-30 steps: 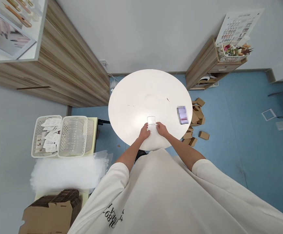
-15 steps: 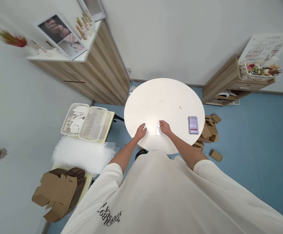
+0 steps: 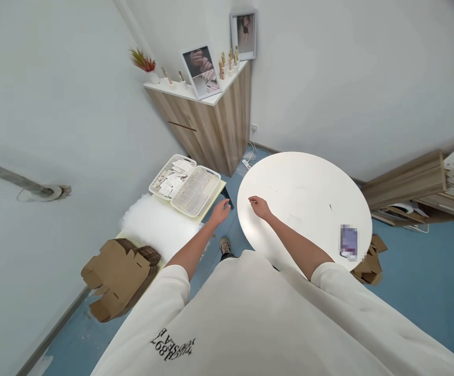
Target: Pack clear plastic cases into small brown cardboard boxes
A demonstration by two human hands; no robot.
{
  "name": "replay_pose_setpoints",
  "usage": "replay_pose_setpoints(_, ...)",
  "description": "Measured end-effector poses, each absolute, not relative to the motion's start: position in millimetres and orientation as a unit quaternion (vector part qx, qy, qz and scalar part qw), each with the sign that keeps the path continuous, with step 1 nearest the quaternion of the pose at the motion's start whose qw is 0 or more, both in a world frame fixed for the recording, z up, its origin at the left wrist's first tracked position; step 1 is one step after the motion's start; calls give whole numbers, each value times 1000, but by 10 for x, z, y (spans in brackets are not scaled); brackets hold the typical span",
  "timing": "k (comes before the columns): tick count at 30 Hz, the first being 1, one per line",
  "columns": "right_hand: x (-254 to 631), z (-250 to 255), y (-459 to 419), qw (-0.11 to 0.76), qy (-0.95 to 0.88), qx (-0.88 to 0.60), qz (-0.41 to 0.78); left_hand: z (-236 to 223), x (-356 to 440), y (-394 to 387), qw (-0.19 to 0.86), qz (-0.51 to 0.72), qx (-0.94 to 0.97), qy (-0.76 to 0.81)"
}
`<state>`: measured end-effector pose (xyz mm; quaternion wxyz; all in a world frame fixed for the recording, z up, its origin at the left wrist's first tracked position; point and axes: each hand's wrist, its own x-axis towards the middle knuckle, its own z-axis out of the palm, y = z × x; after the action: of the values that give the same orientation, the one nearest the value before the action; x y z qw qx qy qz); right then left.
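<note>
Hands: seen in the head view, one to either side of the gap between two desks.
Left hand: thumb and fingers parted, loosely curved, over the blue floor just beside the corner of the pale yellow desk.
Right hand: fingers bent and drawn close together over the near-left part of the round white desk; whether the fingertips pinch anything, or touch the desktop, I cannot tell.
Clear plastic case: a faint outline lying flat on the round desk, to the right of the right hand and apart from it; too washed out to read its details.
Near basket: white perforated plastic basket on the pale yellow desk, closest to the left hand, packed with clear plastic boxes in a row.
Far basket: matching white basket touching the first on its left, holding white paper slips.
Translucent sleeves: a spread white pile in front of the baskets.
Cardboard: flattened brown box blanks stacked at the pale yellow desk's near end; small brown boxes on the floor past the round desk's right edge.
Purple item: on the round desk near its right edge, pixelated beyond naming.
Wood-grain cabinet: behind both desks, topped with framed photos, bottles and a red-green potted plant.
</note>
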<state>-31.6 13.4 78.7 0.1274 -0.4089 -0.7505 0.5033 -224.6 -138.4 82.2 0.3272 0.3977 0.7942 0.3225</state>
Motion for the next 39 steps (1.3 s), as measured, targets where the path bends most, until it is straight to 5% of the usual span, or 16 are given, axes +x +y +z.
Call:
replay_pose_setpoints(11, -2174, 783, -386, 109, -797, -332, 494, 632, -4054, -1747, 229, 396, 388, 800)
replay_pose_setpoints(20, -3252, 810, -520, 74, -823, -300, 477, 427, -5280, -1766, 174, 328, 337, 865)
replay_pose_setpoints(30, -3752, 718, -695, 32, -826, -293, 481, 289, -5698, -1712, 170, 207, 347, 899)
replay_pose_setpoints(39, -3677, 757, -583, 16, -808, -314, 499, 267, -5776, -1680, 169, 229, 316, 905)
